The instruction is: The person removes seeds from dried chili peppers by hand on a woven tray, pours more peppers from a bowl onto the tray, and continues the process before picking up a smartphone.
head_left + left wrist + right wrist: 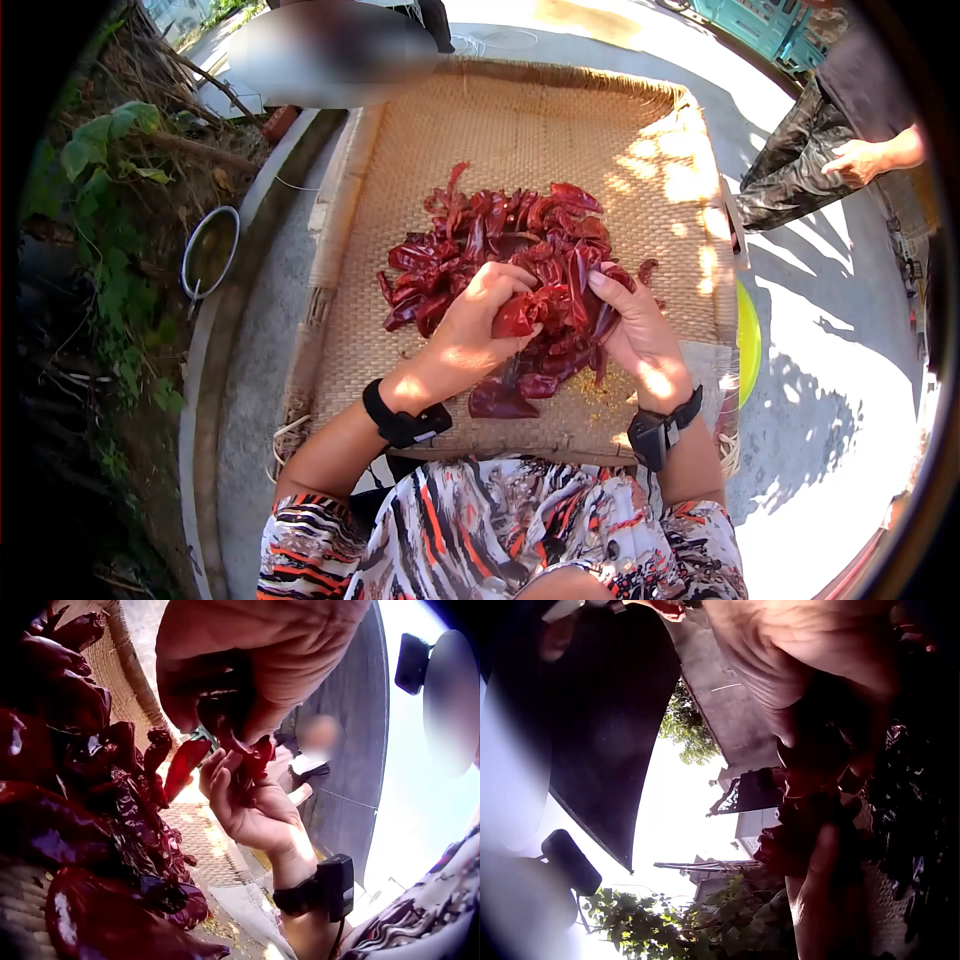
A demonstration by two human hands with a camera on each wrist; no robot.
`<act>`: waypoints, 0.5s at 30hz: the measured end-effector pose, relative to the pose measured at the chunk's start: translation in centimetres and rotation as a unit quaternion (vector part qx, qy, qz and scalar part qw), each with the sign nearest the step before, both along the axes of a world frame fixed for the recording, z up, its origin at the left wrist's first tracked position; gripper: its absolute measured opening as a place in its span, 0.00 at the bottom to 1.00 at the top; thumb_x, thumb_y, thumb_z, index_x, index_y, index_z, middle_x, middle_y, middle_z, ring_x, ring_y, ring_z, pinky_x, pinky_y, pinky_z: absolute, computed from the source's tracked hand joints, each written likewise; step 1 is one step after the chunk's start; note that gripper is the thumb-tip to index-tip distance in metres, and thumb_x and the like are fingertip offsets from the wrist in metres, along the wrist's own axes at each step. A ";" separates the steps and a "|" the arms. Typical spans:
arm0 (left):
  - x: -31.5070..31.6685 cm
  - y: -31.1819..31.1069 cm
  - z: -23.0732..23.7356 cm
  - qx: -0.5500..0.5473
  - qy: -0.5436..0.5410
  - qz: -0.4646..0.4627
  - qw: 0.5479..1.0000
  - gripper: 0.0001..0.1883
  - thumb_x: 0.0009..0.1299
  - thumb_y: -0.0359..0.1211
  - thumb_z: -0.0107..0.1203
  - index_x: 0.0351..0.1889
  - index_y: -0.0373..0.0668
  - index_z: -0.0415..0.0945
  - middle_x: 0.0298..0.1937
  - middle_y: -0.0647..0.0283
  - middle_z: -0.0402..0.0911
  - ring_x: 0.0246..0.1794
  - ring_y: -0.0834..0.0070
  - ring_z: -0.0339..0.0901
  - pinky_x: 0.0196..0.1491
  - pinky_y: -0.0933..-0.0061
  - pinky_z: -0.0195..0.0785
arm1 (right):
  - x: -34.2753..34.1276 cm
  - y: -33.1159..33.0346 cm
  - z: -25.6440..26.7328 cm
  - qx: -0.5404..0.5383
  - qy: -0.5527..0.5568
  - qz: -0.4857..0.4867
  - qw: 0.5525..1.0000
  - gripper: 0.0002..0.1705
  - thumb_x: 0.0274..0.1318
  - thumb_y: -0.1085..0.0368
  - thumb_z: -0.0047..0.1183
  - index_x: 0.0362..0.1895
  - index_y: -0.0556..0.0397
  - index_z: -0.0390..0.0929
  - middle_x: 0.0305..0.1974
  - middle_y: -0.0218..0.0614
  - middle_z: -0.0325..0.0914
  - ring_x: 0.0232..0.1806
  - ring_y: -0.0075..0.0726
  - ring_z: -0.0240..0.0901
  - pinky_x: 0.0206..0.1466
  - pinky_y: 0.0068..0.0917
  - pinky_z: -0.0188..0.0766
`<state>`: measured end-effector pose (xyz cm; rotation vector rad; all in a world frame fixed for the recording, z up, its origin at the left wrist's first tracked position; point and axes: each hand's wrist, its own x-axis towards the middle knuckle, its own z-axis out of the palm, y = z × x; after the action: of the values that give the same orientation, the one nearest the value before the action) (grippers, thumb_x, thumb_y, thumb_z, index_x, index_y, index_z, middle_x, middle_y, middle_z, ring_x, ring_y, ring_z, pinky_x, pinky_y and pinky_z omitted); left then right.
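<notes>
A heap of glossy dried red chili peppers (pixel 470 240) lies in the middle of a shallow woven tray (pixel 410 130). Over its near side, my left hand (pixel 478 322) grips a red chili (pixel 514 316) between thumb and curled fingers. Close by on the right, my right hand (pixel 640 335) pinches another dark red chili (pixel 580 285) with thumb and fingers. In the left wrist view, the left hand (pixel 255 660) hangs above the right hand (pixel 255 810), with chili pieces between them. The right wrist view is dark, and the held chilies are mostly in shadow there.
Yellow seeds (pixel 600 395) are scattered near the tray's front edge. A yellow-green round object (pixel 747 340) shows beside the tray's right side. A person in camouflage trousers (pixel 805 150) is at the right. On the left are a round-rimmed basin (pixel 212 252) and leafy plants (pixel 110 140).
</notes>
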<state>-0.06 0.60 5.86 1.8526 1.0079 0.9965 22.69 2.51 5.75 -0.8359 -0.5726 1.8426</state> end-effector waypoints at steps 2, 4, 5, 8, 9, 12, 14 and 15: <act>0.0 0.7 -0.4 0.103 0.029 -0.067 0.992 0.13 0.64 0.29 0.67 0.45 0.41 0.78 0.69 0.54 0.69 0.72 0.54 0.64 0.72 0.56 0.55 | 0.0 -0.4 -0.8 -0.030 0.064 0.060 0.996 0.18 0.68 0.64 0.58 0.58 0.57 0.76 0.51 0.38 0.83 0.46 0.33 0.83 0.55 0.33 0.81; 0.0 0.9 -0.6 0.176 0.064 -0.093 0.978 0.13 0.62 0.29 0.66 0.44 0.43 0.79 0.75 0.54 0.65 0.77 0.51 0.57 0.75 0.52 0.50 | 0.1 -0.4 -1.4 -0.036 0.097 0.104 0.989 0.20 0.70 0.63 0.56 0.63 0.54 0.75 0.55 0.39 0.83 0.53 0.34 0.81 0.58 0.36 0.79; 0.1 0.9 -0.7 0.198 0.087 -0.087 0.972 0.13 0.61 0.30 0.66 0.44 0.44 0.80 0.76 0.53 0.63 0.78 0.50 0.56 0.75 0.50 0.49 | -0.2 -0.5 -1.5 -0.049 0.080 0.087 0.992 0.20 0.69 0.63 0.57 0.62 0.54 0.76 0.55 0.38 0.83 0.53 0.34 0.81 0.58 0.36 0.79; 0.0 0.9 0.1 0.222 0.162 -0.110 0.955 0.14 0.58 0.29 0.66 0.43 0.45 0.80 0.77 0.53 0.62 0.78 0.48 0.54 0.74 0.50 0.49 | -1.7 -1.2 -1.4 -0.081 0.008 0.046 0.996 0.19 0.68 0.64 0.57 0.60 0.53 0.77 0.54 0.36 0.83 0.54 0.33 0.81 0.59 0.36 0.78; 0.1 0.8 -0.1 0.190 0.138 -0.098 0.967 0.15 0.57 0.28 0.66 0.43 0.45 0.80 0.77 0.54 0.63 0.77 0.49 0.56 0.74 0.51 0.50 | -1.7 -1.1 -1.5 -0.090 0.024 0.052 0.994 0.18 0.68 0.64 0.57 0.59 0.54 0.77 0.54 0.36 0.83 0.54 0.33 0.81 0.59 0.35 0.78; 0.6 0.2 -0.7 0.130 0.062 -0.044 0.989 0.21 0.51 0.21 0.65 0.44 0.43 0.78 0.71 0.55 0.68 0.69 0.53 0.64 0.70 0.57 0.56 | -1.4 -1.0 -1.9 -0.105 0.049 0.040 0.992 0.17 0.68 0.65 0.57 0.58 0.55 0.78 0.53 0.35 0.84 0.52 0.32 0.81 0.58 0.35 0.78; -0.1 0.4 -0.1 0.101 0.083 -0.030 0.991 0.23 0.49 0.20 0.64 0.45 0.41 0.77 0.63 0.56 0.73 0.63 0.54 0.68 0.66 0.58 0.60 | -1.1 -0.9 -2.2 -0.096 0.046 0.028 0.994 0.16 0.68 0.65 0.56 0.57 0.55 0.78 0.52 0.35 0.84 0.51 0.33 0.82 0.57 0.34 0.78; -0.2 0.4 0.2 0.091 0.092 -0.017 0.991 0.23 0.49 0.19 0.64 0.45 0.40 0.76 0.60 0.56 0.75 0.60 0.55 0.69 0.65 0.58 0.61 | -1.1 -0.8 -1.9 -0.091 0.044 0.020 0.995 0.16 0.68 0.65 0.56 0.57 0.55 0.78 0.52 0.35 0.84 0.51 0.33 0.82 0.57 0.34 0.78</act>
<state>-0.24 0.99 6.09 2.1367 1.0163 0.9370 21.61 1.73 3.84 -0.8632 -0.3730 1.9782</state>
